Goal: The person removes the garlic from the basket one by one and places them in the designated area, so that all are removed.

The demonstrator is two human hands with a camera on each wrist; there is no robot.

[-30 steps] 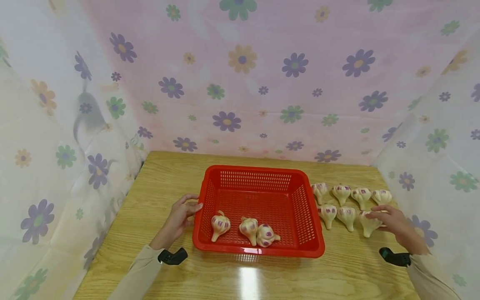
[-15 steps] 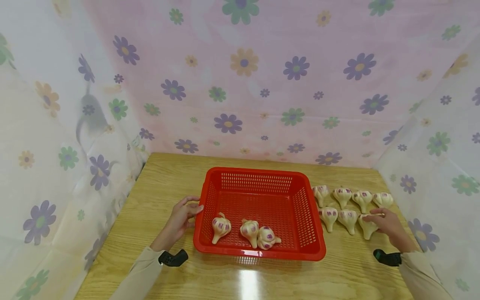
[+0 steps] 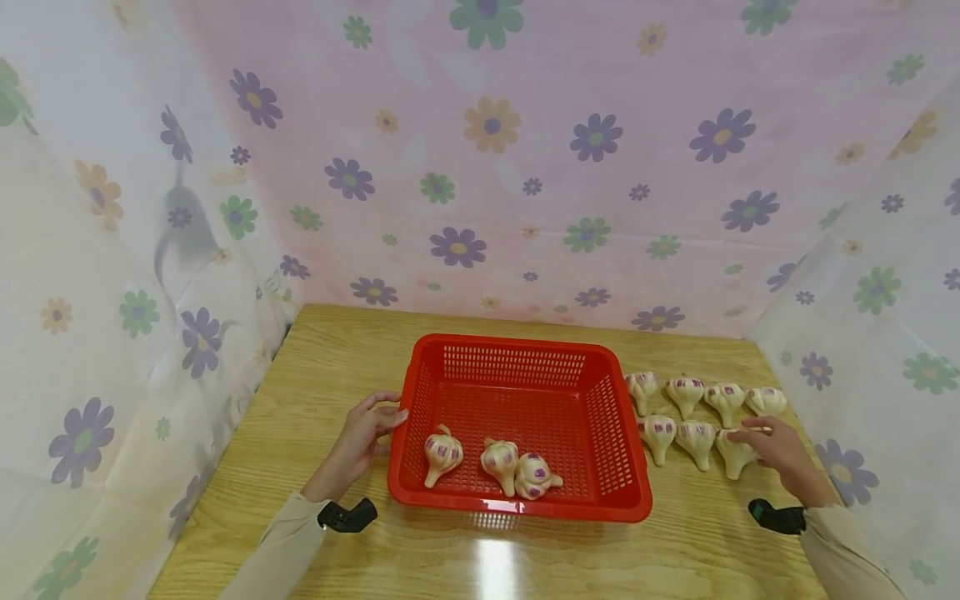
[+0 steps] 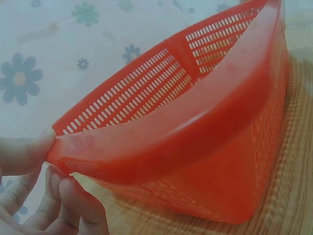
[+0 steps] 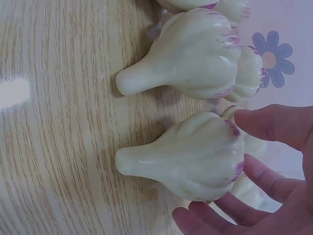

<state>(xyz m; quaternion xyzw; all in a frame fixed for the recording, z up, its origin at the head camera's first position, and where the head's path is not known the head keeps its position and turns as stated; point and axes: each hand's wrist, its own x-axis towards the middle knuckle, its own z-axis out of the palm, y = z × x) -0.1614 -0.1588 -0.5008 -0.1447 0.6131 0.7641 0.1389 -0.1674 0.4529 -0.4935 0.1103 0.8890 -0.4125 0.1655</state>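
My left hand pinches the left rim of a red plastic basket. In the left wrist view the thumb lies on top of the rim and the curled fingers are under it. Three garlic bulbs, one of them at the left, lie inside near the front wall. At the right end of the front row on the table, my right hand holds another garlic bulb by its broad end. Its thumb and fingers are on opposite sides, and the stem points toward me.
Several more garlic bulbs lie in two rows right of the basket, including one in the back row and a neighbour in the front row. Flowered cloth surrounds the wooden table at the back and sides.
Over the first half second my right hand shifted slightly left with the garlic bulb, toward its neighbour in the front row. Since then it has stayed still. The left hand keeps its hold.
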